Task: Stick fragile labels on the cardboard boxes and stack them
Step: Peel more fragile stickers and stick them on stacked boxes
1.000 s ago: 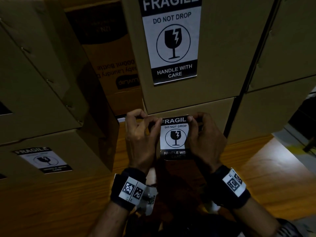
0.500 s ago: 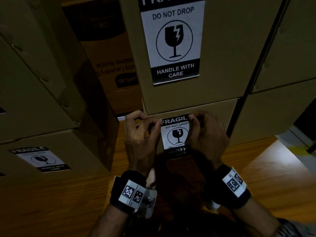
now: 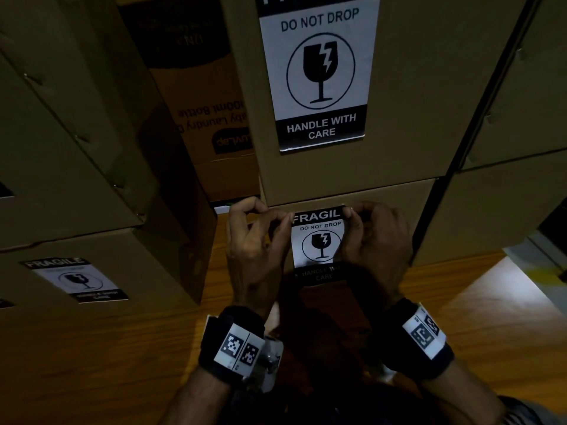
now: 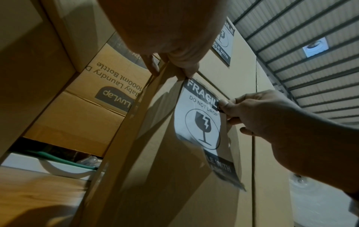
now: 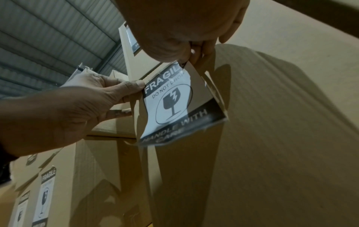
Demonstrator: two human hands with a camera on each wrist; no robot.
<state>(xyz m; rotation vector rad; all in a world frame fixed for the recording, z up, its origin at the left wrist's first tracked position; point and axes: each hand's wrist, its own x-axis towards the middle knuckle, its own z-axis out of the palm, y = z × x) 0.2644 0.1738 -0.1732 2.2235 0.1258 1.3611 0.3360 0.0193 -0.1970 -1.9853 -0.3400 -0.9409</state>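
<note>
Open wooden floor (image 3: 460, 317) below the hands; stacked boxes (image 3: 76, 148) close left, upper box (image 3: 414, 102) overhanging ahead.

Head cam looks down from above at both wrists and the wooden floor (image 3: 92, 357), close to the stacked boxes (image 3: 429, 87). The two wrist cams sit low and tilt steeply up past the palms, so you get the corrugated ceiling (image 4: 310, 53) behind; the left one faces rightward, the right one leftward. All three share the same fragile label (image 3: 319, 240) up close, plus each wrist cam catches the opposite hand.
</note>
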